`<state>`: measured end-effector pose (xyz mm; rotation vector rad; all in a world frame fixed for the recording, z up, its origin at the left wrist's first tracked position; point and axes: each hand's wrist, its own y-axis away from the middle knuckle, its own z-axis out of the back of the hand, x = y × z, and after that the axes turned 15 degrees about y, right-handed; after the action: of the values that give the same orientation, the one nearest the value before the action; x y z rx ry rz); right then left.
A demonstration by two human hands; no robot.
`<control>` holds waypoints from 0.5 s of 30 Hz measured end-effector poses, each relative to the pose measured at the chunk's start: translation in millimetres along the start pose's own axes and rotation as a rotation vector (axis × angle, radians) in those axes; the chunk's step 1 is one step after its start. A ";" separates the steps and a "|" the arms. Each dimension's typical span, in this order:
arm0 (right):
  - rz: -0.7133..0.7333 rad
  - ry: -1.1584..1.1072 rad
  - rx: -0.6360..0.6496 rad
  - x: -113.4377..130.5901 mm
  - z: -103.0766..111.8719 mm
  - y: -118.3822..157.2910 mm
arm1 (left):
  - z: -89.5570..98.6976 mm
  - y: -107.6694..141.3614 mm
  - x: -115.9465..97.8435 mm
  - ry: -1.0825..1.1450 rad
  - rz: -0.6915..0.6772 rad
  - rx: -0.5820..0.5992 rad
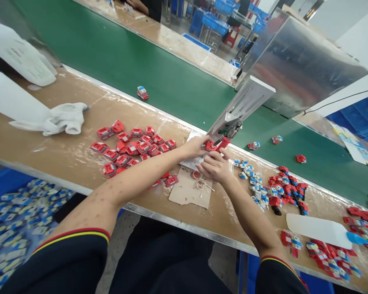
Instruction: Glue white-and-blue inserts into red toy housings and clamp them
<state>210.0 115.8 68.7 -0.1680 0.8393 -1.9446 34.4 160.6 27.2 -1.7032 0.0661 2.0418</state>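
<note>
At the foot of a metal stand (245,102) on the table (110,104), the left hand (195,148) has its fingers at a red piece (209,146); the right hand (216,166) curls just nearer. Whether either grips it, one cannot quite tell. Red casings (131,148) lie left.

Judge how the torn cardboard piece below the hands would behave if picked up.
The cardboard piece looks thin and flat, so it is probably light and only mildly stiff. Its ragged near edge suggests it could tear or bend. The small reddish dish on it might slide if the piece tilts.
</note>
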 end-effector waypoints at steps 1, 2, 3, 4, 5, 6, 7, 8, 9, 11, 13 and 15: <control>0.005 -0.015 -0.015 1.0 7.4 -1.7 | 0.2 -0.6 -0.3 -0.010 0.000 0.007; -0.008 -0.041 -0.045 2.9 17.4 -2.0 | 0.8 -1.4 -0.6 -0.020 0.001 0.014; -0.042 -0.077 -0.094 5.6 29.3 -0.3 | 2.0 -2.2 -1.0 -0.030 0.002 0.024; -0.097 -0.116 -0.156 8.9 42.2 3.6 | 3.8 -2.9 -1.4 -0.040 0.004 0.034; -0.169 -0.152 -0.226 12.7 54.9 9.7 | 6.2 -3.4 -1.7 -0.048 0.005 0.046; -0.250 -0.175 -0.294 17.0 66.6 17.5 | 8.9 -3.5 -2.1 -0.055 0.005 0.059; -0.331 -0.186 -0.354 21.5 76.4 26.5 | 11.8 -3.2 -2.3 -0.060 0.003 0.073; -0.409 -0.189 -0.398 26.2 83.6 35.7 | 14.6 -2.5 -2.4 -0.063 0.000 0.084; -0.486 -0.189 -0.419 30.9 87.9 44.5 | 17.0 -1.5 -2.2 -0.064 -0.002 0.094; -0.635 -0.202 -0.393 38.4 86.7 57.9 | 20.2 1.0 -1.0 -0.068 -0.010 0.105; -0.752 -0.268 -0.292 40.9 73.9 63.0 | 21.0 3.3 0.7 -0.080 -0.027 0.106; -0.806 -0.389 -0.168 36.7 53.8 58.9 | 20.1 5.0 1.6 -0.093 -0.045 0.099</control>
<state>258.2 42.4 64.4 -1.0872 0.7230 -2.4415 14.0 163.4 28.9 -1.5346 0.0961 2.0471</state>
